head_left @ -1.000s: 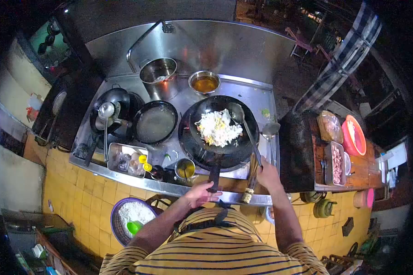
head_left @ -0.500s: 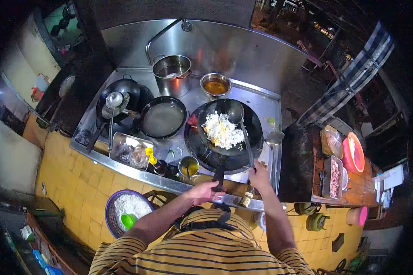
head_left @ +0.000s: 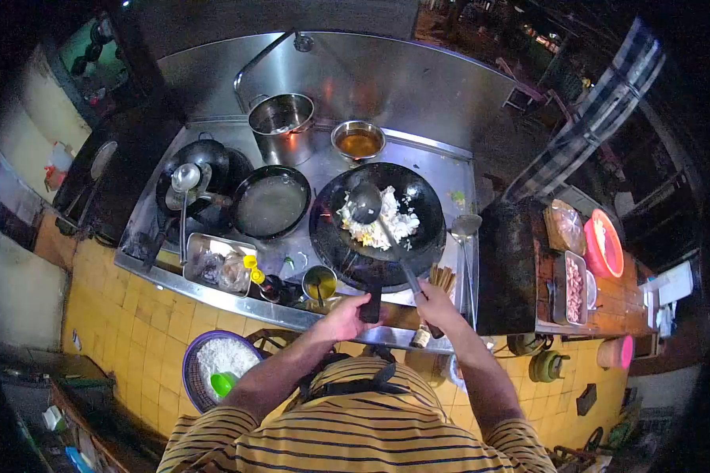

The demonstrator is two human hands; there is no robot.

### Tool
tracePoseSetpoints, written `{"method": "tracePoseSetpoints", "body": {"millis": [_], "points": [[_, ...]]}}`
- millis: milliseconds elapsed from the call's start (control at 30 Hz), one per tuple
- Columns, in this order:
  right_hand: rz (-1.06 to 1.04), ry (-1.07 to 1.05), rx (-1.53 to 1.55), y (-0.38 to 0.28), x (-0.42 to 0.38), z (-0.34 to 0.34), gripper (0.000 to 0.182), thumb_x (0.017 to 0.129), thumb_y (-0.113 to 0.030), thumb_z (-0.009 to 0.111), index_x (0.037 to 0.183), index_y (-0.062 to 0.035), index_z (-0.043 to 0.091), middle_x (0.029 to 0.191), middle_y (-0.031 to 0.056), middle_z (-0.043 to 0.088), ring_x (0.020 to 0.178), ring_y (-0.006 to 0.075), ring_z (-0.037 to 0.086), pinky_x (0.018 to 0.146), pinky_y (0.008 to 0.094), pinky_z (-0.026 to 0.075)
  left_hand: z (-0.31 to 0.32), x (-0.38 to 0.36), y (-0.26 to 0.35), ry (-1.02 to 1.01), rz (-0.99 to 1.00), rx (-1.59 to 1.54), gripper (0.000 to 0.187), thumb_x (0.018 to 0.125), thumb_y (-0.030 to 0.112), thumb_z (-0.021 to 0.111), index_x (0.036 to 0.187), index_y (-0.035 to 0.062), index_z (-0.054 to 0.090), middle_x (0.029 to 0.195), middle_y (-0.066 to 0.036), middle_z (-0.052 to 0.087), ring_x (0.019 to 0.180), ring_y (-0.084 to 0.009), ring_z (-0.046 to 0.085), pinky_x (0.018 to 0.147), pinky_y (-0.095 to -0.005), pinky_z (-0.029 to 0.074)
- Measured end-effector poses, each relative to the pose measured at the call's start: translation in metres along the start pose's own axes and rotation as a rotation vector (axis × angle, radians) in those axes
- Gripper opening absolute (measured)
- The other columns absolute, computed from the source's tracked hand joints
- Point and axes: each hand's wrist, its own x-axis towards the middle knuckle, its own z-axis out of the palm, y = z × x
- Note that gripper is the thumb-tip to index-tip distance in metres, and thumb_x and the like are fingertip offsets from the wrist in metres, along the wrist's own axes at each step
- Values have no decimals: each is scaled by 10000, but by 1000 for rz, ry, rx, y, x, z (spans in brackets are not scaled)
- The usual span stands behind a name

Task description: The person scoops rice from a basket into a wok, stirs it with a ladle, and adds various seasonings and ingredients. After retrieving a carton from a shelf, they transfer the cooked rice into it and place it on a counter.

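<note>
In the head view, a black wok sits on the stove with white rice and yellow bits heaped in its middle. My left hand is closed around the wok's dark handle, thumb along its side. Gripped in my right hand is a long-handled ladle. Its dark round bowl lies over the left part of the rice and hides some of it.
A flat pan, a tall pot and a bowl of brown liquid stand behind and left. Near the front edge are an oil cup and a tray of bags. Another ladle lies right. A rice basket is below.
The ladle's bowl has swung from the wok's right side to the left, over the rice. The rice has spread. My left fingers have closed round the handle. The whole view has shifted slightly.
</note>
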Motion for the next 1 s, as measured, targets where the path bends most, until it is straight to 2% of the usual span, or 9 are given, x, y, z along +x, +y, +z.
{"method": "tracePoseSetpoints", "body": {"millis": [267, 700, 733, 767, 800, 833, 900, 967, 1000], "points": [[-31, 95, -705, -7, -17, -32, 439, 911, -163, 445, 1319, -1, 457, 1005, 255, 651, 927, 403, 645, 834, 472, 512, 9, 31, 3, 72, -61, -44, 291, 920, 266, 549, 1050, 7, 542, 982, -210, 660, 847, -341, 663, 725, -407, 559], [-56, 167, -797, 18, -73, -75, 517, 870, -175, 515, 1377, -117, 429, 801, 251, 646, 746, 433, 638, 717, 508, 544, 21, -36, 12, -35, -218, -246, 107, 872, 127, 611, 913, 42, 560, 737, -18, 547, 619, -116, 516, 554, -259, 438], [-64, 189, -801, 11, -77, -80, 502, 865, -173, 521, 1356, -98, 452, 821, 261, 645, 757, 430, 639, 711, 510, 538, 15, -68, -6, -254, 180, 324, 112, 898, 147, 584, 920, 42, 550, 740, -15, 536, 649, -106, 529, 572, -257, 442], [-78, 216, -808, -3, -84, -87, 488, 859, -171, 528, 1336, -79, 474, 841, 270, 644, 767, 427, 640, 705, 513, 533, 3, -76, -17, -82, -101, 205, 79, 914, 129, 545, 893, 53, 549, 767, -26, 550, 692, -107, 550, 600, -254, 453], [-110, 226, -752, -34, -109, -96, 498, 844, -169, 541, 1329, -69, 488, 876, 265, 645, 800, 420, 639, 728, 511, 517, -43, -67, -42, -416, 192, 721, 82, 898, 110, 543, 836, 57, 545, 812, -38, 561, 735, -130, 561, 633, -267, 465], [-111, 234, -748, -53, -133, -108, 498, 844, -169, 541, 1329, -69, 488, 876, 265, 645, 800, 420, 639, 728, 511, 517, -21, -83, -43, -124, -140, 224, 79, 877, 106, 559, 834, 43, 536, 827, -42, 542, 750, -155, 550, 651, -284, 467], [-151, 74, -744, -69, -166, -123, 509, 836, -153, 538, 1336, -70, 491, 899, 245, 650, 850, 414, 635, 767, 500, 505, -2, -77, -23, -120, -258, 265, 130, 851, 103, 590, 908, 13, 515, 772, -38, 507, 738, -153, 544, 649, -286, 462], [-90, 0, -785, -70, -171, -113, 523, 833, -146, 534, 1350, -93, 484, 921, 236, 652, 868, 411, 633, 786, 496, 501, 9, -57, -13, -430, 576, 811, 195, 832, 85, 602, 970, -7, 500, 708, -34, 494, 709, -143, 551, 640, -274, 464], [-41, -53, -829, -71, -172, -106, 538, 830, -140, 530, 1365, -116, 477, 944, 226, 654, 887, 409, 630, 805, 492, 497, 36, -42, 7, -315, 188, 244, 197, 825, 83, 603, 971, -2, 502, 692, -33, 494, 691, -141, 548, 630, -274, 461]]}}
